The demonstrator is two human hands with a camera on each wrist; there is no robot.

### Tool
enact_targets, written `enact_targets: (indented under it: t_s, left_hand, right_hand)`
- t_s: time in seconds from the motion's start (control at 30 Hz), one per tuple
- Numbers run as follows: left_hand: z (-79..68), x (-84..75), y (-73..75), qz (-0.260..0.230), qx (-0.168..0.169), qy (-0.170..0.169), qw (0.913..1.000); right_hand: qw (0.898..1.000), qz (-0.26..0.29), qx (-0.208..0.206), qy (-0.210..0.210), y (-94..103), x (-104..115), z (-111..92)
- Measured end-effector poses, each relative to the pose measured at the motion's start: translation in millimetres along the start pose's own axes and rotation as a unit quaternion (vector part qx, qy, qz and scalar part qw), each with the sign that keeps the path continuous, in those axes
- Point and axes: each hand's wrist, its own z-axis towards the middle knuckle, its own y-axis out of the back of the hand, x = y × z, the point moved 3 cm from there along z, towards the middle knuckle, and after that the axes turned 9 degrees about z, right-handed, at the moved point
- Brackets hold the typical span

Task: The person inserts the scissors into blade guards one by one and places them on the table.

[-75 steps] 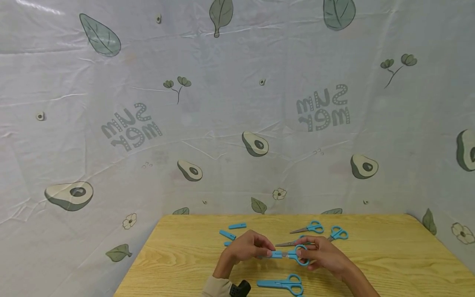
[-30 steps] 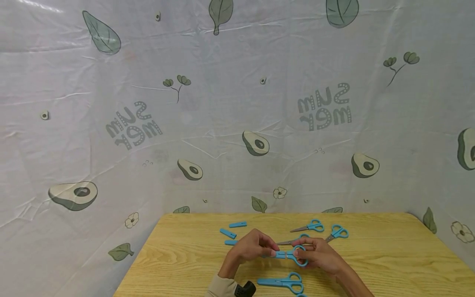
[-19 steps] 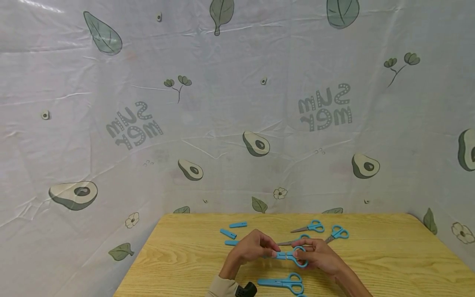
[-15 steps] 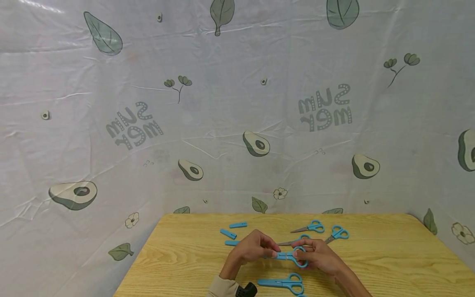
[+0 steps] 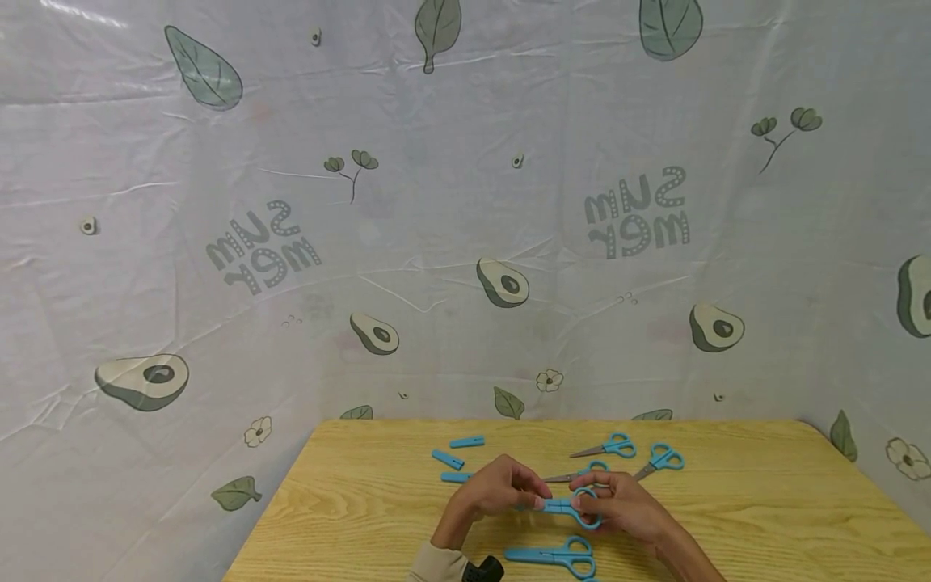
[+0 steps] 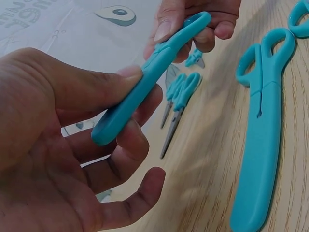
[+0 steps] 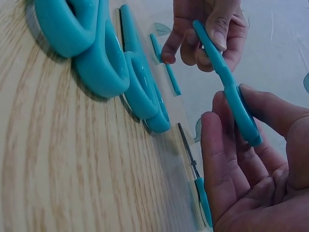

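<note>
Between both hands, above the table, is a pair of small blue scissors with a blue blade cover over its blades. My left hand pinches the cover between thumb and fingers. With thumb and fingers, my right hand grips the finger loops. In the left wrist view the cover meets the handles, and no metal shows between them. Nearer the front lies a covered pair of scissors, with part of another blue loop below it. Behind the right hand rest uncovered scissors.
Two more uncovered scissors, one pair at the back and another to its right, lie on the wooden table. Several loose blue covers are at the back left. A printed sheet hangs behind the table.
The metal gap seen earlier between cover and handles has closed as the two came together. Both hands and the held scissors have since dipped slightly.
</note>
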Motion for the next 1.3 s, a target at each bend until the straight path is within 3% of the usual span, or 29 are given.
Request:
enact_targets:
  t_s: [1.3]
  left_hand:
    - [-4.2,14.9,3.1,0.059,0.009,0.014,0.9981]
  right_hand:
    - [0.997,-0.076,-0.025,0.011,5.5,-1,-3]
